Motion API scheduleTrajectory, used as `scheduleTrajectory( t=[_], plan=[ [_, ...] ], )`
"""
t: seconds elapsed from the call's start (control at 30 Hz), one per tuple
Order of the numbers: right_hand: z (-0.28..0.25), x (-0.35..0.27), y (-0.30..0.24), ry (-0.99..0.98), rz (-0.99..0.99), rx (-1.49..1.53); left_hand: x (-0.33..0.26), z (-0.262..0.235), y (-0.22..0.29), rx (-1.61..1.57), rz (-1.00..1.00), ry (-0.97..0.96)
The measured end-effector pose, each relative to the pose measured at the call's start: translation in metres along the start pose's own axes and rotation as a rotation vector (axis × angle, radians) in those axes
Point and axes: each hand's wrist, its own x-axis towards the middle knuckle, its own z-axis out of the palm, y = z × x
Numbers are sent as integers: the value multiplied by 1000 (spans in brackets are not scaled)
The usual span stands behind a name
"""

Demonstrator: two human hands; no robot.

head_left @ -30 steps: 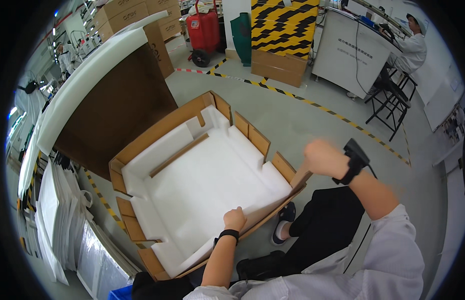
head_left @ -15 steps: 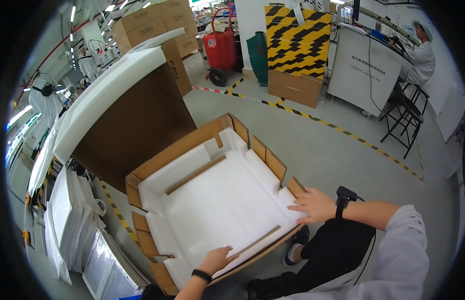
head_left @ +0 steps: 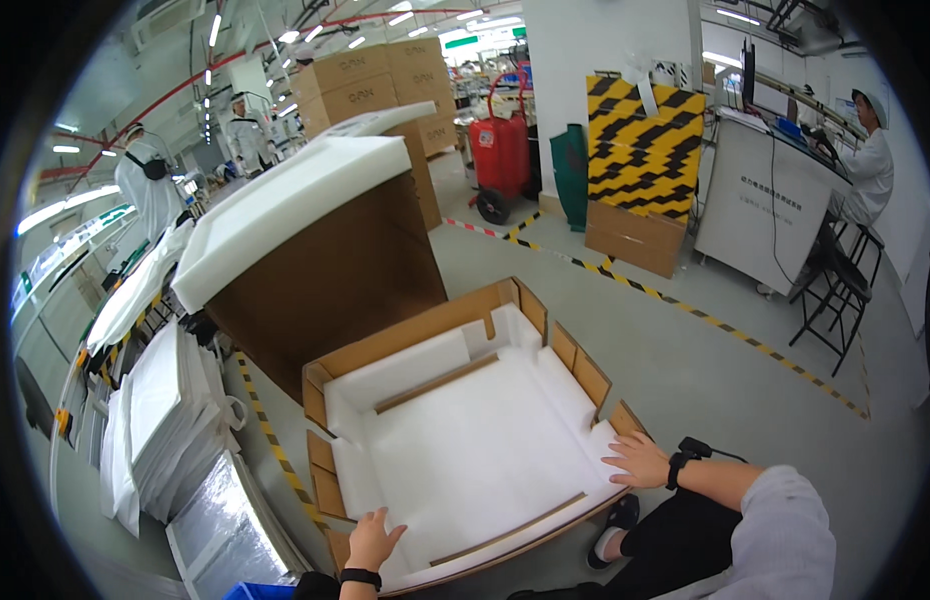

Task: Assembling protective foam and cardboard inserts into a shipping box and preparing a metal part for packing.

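Below me stands an uncovered cardboard box (head_left: 330, 376), lined along its inner walls and bottom with white foam (head_left: 455, 450). My right hand (head_left: 640, 462) lies flat with its fingers stretched out on the foam at the box's right corner, beside a cardboard flap (head_left: 630, 418). At the near left corner my left hand (head_left: 373, 545) has its fingers apart and holds nothing; whether it touches the foam I cannot tell. A brown strip (head_left: 525, 528) runs along the foam near the front edge, and another (head_left: 435, 384) along the far side.
Behind the box leans a large brown panel (head_left: 325, 280) under a thick white foam piece (head_left: 295, 215). White foam sheets (head_left: 170, 400) are stacked at left. Beyond are a red wheeled extinguisher (head_left: 500, 155), a striped board (head_left: 645, 145), black stools (head_left: 835, 275), and people working.
The view has tilted up, so the box sits lower. My left hand has moved left from the front edge to the near left corner. My right hand stays at the right corner.
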Motion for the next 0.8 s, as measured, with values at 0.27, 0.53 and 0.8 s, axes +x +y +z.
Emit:
scheduleTrajectory(
  t=[0.27,0.53,0.8],
  plan=[
    [11,-3,-29,-103,133,210,-23,3,-62,1,-551,181],
    [-10,15,-16,75,309,527,-29,20,-78,-127,-693,31],
    [-9,5,3,277,530,77,-52,14,-91,-176,-770,-82]
  ],
)
